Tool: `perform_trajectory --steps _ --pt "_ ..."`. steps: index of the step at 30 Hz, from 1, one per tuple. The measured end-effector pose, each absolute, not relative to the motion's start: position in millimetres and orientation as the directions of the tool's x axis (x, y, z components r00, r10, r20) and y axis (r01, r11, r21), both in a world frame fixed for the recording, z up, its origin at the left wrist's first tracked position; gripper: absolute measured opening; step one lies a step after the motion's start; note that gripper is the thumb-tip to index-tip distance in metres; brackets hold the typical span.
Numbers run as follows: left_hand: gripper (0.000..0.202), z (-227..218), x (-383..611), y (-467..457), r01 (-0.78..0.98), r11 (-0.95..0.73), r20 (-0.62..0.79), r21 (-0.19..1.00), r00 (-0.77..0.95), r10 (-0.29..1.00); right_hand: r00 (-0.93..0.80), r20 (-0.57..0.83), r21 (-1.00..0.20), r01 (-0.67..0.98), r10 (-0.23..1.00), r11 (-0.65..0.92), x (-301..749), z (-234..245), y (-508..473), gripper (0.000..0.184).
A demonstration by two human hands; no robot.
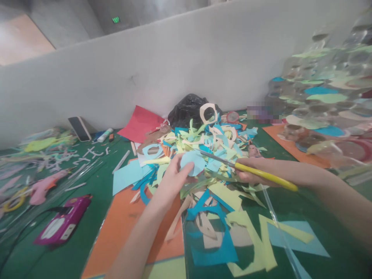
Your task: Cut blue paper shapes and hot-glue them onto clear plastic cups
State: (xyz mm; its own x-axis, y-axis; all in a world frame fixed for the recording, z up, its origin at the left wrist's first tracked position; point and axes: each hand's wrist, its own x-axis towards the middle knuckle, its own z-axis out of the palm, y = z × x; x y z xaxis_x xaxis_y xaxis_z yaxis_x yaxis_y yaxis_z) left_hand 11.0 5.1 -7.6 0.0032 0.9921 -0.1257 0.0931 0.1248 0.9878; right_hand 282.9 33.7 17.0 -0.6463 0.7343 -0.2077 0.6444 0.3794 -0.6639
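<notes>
Two hands are busy over a big heap of paper scraps [216,141] on the green table [87,182]. The left hand [171,176] pinches a blue paper circle [194,162], thumb and fingers closed on its near edge. It lifts the circle off the heap, likely so the blades can get at it. The right hand [249,179] is curled tight round the yellow scissors [261,175]. Their tips reach the circle's top edge, just right of the left fingers.

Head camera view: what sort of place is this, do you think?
Probably a craft worktable, perhaps in a classroom. Coloured paper scraps are heaped on the green table, the right hand holds yellow-handled scissors, the left hand a blue paper circle.
</notes>
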Motion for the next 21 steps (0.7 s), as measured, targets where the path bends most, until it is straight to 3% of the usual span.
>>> perform_trajectory --steps 11,15,21 --pt "0.036 -6 13 7 0.259 0.051 -0.053 0.965 0.002 0.999 -0.58 -0.272 -0.676 0.683 0.768 0.276 277 7 38 0.059" --pt "0.039 -4 12 6 0.249 0.071 -0.062 0.966 -0.041 0.997 -0.562 -0.349 -0.69 0.696 0.75 0.2 272 9 34 0.06" --pt "0.042 -15 8 8 0.218 0.086 -0.068 0.972 -0.086 0.994 -0.445 -0.352 -0.704 0.706 0.823 0.081 269 8 35 0.057"
